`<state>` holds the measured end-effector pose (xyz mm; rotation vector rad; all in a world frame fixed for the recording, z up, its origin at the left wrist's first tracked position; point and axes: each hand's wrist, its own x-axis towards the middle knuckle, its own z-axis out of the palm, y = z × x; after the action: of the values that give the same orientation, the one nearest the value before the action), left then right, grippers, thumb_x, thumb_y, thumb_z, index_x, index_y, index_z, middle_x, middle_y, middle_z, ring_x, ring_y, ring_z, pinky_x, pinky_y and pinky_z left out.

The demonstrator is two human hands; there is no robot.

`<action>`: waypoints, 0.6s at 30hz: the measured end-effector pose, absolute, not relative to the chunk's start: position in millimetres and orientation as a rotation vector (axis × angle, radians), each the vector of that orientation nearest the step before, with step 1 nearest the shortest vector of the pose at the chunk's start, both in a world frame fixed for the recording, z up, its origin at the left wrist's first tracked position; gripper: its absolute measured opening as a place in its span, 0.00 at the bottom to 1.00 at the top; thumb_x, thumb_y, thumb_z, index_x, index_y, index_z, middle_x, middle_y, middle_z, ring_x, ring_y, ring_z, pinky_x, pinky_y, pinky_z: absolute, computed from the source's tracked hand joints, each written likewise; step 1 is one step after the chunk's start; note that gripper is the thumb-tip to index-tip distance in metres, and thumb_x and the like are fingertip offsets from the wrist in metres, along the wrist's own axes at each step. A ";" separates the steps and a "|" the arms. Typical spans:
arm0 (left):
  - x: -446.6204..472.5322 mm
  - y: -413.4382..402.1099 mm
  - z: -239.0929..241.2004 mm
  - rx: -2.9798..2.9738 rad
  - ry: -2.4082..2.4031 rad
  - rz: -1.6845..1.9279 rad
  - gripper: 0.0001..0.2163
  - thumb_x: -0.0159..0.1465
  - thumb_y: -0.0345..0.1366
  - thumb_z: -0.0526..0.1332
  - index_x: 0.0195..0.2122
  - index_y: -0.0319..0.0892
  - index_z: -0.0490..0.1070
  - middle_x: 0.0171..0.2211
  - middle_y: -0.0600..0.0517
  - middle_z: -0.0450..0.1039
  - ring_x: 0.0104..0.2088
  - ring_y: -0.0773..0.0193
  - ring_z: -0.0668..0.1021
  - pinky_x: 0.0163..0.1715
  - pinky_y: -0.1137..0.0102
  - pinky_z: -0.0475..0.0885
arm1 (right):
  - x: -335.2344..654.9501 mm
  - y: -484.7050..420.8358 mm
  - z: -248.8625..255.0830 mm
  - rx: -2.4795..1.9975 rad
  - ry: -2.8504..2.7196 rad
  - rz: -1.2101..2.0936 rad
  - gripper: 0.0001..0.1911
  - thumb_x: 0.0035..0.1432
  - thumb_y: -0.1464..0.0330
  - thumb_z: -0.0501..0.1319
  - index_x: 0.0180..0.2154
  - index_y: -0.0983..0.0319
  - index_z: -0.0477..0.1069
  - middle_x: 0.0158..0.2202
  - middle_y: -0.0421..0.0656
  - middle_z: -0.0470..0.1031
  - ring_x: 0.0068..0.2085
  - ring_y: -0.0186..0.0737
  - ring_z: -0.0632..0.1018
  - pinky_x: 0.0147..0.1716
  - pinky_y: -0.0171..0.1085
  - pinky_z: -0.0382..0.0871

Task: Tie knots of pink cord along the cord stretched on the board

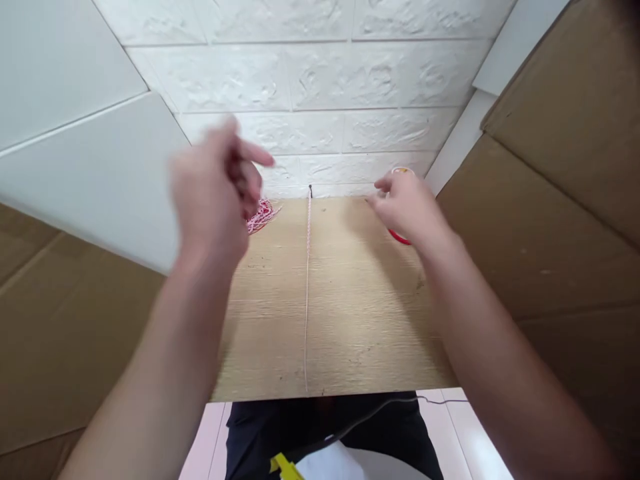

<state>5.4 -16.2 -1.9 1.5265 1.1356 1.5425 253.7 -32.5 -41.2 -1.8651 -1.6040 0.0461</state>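
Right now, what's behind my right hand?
Above the right hand shows a curved white rim; below it, a curved red edge. The hand covers the middle, so I can't tell whether both belong to one thing.

Before me, a thin pink-and-white braid [309,230] is stretching straight from twelve o'clock, its pale string tail [307,320] running to six. A loose pink-and-red bundle of threads [263,217] is lying at eleven; a curved red thing [400,239], mostly hidden from me, is showing near two.
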 end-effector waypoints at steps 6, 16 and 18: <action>31.2 16.0 -73.7 1.641 1.381 1.263 0.19 0.66 0.44 0.54 0.25 0.36 0.73 0.16 0.54 0.60 0.18 0.72 0.62 0.21 0.74 0.55 | 247.5 -13.8 -83.1 -2.224 -1.668 -0.035 0.12 0.57 0.70 0.60 0.41 0.69 0.76 0.41 0.60 0.76 0.46 0.56 0.75 0.45 0.46 0.66; 16.3 39.4 -116.2 1.719 1.483 1.192 0.21 0.65 0.48 0.52 0.24 0.39 0.74 0.17 0.55 0.60 0.22 0.67 0.65 0.27 0.72 0.59 | 242.4 -4.0 -103.5 -2.329 -1.640 -0.047 0.15 0.61 0.67 0.56 0.44 0.65 0.77 0.46 0.57 0.75 0.51 0.56 0.72 0.48 0.47 0.63; 16.4 40.1 -116.5 1.744 1.465 1.176 0.21 0.65 0.48 0.52 0.24 0.39 0.74 0.17 0.55 0.61 0.23 0.67 0.66 0.28 0.72 0.60 | 244.4 -2.5 -108.2 -2.312 -1.606 -0.071 0.16 0.62 0.66 0.55 0.46 0.64 0.76 0.47 0.57 0.75 0.52 0.56 0.71 0.48 0.48 0.62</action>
<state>16.4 40.1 -116.5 1.7443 1.4653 1.1758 244.4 -2.5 -108.2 -2.3118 -1.6058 -0.0710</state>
